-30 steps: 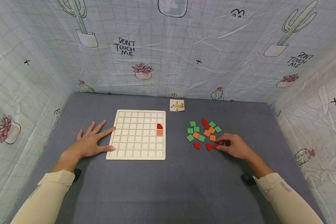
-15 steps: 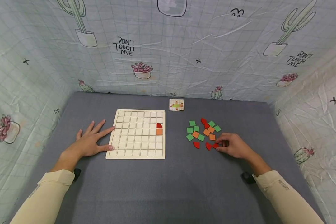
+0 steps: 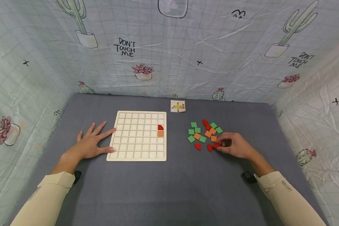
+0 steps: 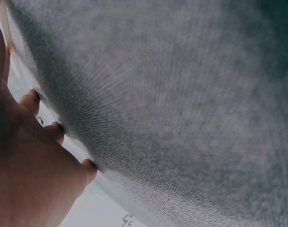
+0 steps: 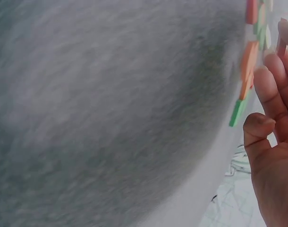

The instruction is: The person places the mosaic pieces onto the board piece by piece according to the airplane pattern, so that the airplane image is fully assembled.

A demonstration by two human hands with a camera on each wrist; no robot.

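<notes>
Right hand (image 3: 235, 147) fingers pinching red piece (image 3: 216, 145) by bench's right edge; left hand (image 3: 88, 144) flat, touching grid board (image 3: 138, 136), bare bench in front.

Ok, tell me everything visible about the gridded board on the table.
The gridded board is a pale, wood-looking square tray lying flat on the grey table, divided into small square cells. Two cells in its right column are filled: a red quarter-round piece above an orange square. The left hand lies flat, fingertips touching its left edge.

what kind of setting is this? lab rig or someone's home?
Likely a staged recording booth: a grey tabletop walled on three sides by a cactus-print sheet, with only a grid board, loose tiles and a pattern card.
</notes>
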